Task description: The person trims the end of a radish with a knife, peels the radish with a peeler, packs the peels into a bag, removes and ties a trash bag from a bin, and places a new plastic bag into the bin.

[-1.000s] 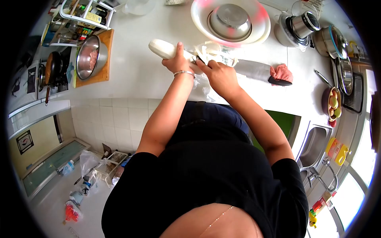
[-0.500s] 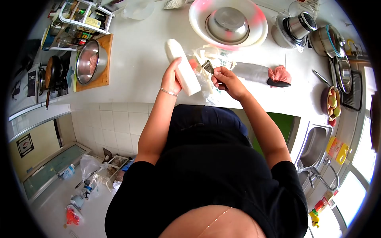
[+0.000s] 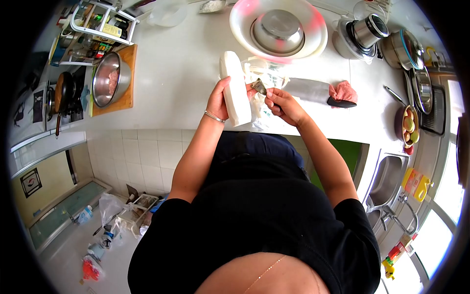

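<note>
My left hand [image 3: 217, 101] is wrapped round a long, peeled white radish [image 3: 237, 93], which stands nearly upright in view over the counter's front edge. In my right hand [image 3: 288, 107] is a peeler [image 3: 259, 86], its metal head close to the radish's right side; whether it touches cannot be made out. Behind both hands, pale peelings [image 3: 267, 71] lie on a crumpled plastic bag [image 3: 264, 116]. A broad-bladed knife [image 3: 308, 90] rests to the right, its black handle against a lump of raw meat [image 3: 343, 92].
At the back, a metal bowl [image 3: 278, 30] sits in a large white basin [image 3: 317, 41]. On the left, a steel bowl of minced meat [image 3: 113, 81] stands on a wooden board [image 3: 128, 93]. Pots [image 3: 402, 51], a bowl of produce [image 3: 409, 125] and the sink [image 3: 385, 181] are on the right.
The radish and my left hand have shifted right and slightly towards me, and the radish is more upright. The peeler has moved slightly right and down with my right hand.
</note>
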Action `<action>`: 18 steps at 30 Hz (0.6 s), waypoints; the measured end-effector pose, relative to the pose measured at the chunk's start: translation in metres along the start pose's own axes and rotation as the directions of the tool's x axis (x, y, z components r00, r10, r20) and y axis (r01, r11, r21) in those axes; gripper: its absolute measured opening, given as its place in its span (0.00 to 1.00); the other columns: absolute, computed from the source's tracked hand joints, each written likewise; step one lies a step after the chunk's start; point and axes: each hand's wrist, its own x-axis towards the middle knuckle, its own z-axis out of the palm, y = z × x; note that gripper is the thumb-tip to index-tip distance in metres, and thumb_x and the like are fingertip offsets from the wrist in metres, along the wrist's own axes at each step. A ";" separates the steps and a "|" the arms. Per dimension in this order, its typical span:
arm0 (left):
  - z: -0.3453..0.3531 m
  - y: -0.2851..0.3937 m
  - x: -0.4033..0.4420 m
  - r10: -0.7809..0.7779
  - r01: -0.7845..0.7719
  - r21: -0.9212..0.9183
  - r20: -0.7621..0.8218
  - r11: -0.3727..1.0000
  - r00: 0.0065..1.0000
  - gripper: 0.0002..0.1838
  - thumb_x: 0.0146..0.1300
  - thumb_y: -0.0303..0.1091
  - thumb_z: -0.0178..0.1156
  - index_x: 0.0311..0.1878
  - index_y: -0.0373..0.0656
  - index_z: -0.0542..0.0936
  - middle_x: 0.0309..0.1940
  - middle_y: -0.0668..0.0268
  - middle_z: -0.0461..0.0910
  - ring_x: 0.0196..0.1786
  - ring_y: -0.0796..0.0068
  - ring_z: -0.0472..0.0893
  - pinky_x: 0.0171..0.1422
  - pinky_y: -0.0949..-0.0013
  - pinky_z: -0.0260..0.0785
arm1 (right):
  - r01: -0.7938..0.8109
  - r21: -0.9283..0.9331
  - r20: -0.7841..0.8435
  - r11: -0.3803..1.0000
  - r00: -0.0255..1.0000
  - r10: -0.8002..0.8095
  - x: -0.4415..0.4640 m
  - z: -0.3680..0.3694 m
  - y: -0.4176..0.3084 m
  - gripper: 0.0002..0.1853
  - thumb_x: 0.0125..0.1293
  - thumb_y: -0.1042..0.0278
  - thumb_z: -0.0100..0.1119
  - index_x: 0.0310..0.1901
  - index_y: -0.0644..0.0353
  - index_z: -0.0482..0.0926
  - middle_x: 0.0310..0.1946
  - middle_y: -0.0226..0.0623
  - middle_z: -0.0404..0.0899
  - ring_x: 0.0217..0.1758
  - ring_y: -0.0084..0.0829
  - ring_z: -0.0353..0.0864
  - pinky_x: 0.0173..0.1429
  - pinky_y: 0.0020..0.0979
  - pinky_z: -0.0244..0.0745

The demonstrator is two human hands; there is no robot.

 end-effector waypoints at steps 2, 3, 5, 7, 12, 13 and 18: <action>0.002 -0.003 0.003 -0.026 0.026 -0.016 -0.002 1.000 1.000 0.31 0.60 0.49 0.56 0.58 0.33 0.66 0.58 0.39 0.68 0.63 0.44 0.70 0.57 0.59 0.72 | 0.006 0.020 0.002 1.000 1.000 -0.006 -0.002 -0.006 0.003 0.09 0.72 0.61 0.50 0.39 0.57 0.71 0.26 0.23 0.68 0.21 0.13 0.54 0.23 0.16 0.49; 0.003 -0.004 0.004 -0.020 0.022 -0.080 0.028 0.997 0.999 0.30 0.61 0.49 0.56 0.57 0.34 0.67 0.60 0.37 0.66 0.64 0.44 0.69 0.58 0.60 0.72 | 0.006 0.023 -0.001 1.000 1.000 -0.006 -0.005 -0.006 0.005 0.09 0.72 0.61 0.50 0.39 0.57 0.71 0.26 0.23 0.68 0.21 0.13 0.54 0.23 0.16 0.49; 0.003 -0.004 0.007 -0.015 0.024 -0.141 0.060 0.990 0.998 0.29 0.61 0.49 0.55 0.57 0.35 0.67 0.61 0.35 0.64 0.64 0.44 0.68 0.58 0.60 0.72 | -0.059 -0.039 0.020 0.997 0.998 0.060 -0.011 -0.007 0.007 0.09 0.72 0.61 0.51 0.38 0.57 0.71 0.25 0.23 0.68 0.20 0.13 0.54 0.23 0.16 0.49; 0.003 0.001 0.007 -0.052 0.072 -0.179 0.112 0.981 0.992 0.30 0.62 0.48 0.54 0.59 0.35 0.63 0.62 0.33 0.62 0.64 0.44 0.68 0.57 0.61 0.72 | -0.048 0.034 0.032 0.998 0.998 0.047 -0.013 -0.009 0.010 0.09 0.72 0.61 0.51 0.38 0.57 0.71 0.25 0.23 0.68 0.20 0.13 0.54 0.23 0.16 0.48; 0.000 0.004 0.002 -0.052 0.052 -0.101 0.002 0.994 0.999 0.28 0.60 0.45 0.57 0.57 0.36 0.67 0.61 0.35 0.64 0.64 0.43 0.68 0.58 0.58 0.72 | 0.078 -0.127 -0.220 0.989 0.970 -0.105 -0.013 -0.006 0.015 0.10 0.73 0.62 0.47 0.47 0.58 0.72 0.26 0.22 0.68 0.22 0.13 0.56 0.25 0.17 0.53; 0.002 0.004 0.000 -0.025 0.022 -0.052 -0.048 0.998 0.999 0.27 0.59 0.45 0.59 0.55 0.35 0.68 0.59 0.38 0.67 0.64 0.44 0.68 0.56 0.60 0.74 | 0.147 -0.434 -0.280 0.889 0.916 -0.288 -0.008 -0.010 0.020 0.11 0.72 0.65 0.48 0.50 0.60 0.74 0.27 0.26 0.73 0.25 0.20 0.67 0.30 0.22 0.63; -0.021 0.002 -0.003 0.026 -0.006 0.195 -0.098 0.981 0.995 0.28 0.56 0.41 0.65 0.54 0.34 0.69 0.41 0.55 0.77 0.45 0.60 0.79 0.53 0.59 0.74 | -0.005 -0.969 0.168 -0.246 0.716 -0.677 -0.049 -0.047 0.028 0.11 0.58 0.72 0.57 0.43 0.53 0.80 0.32 0.35 0.77 0.38 0.39 0.77 0.43 0.37 0.74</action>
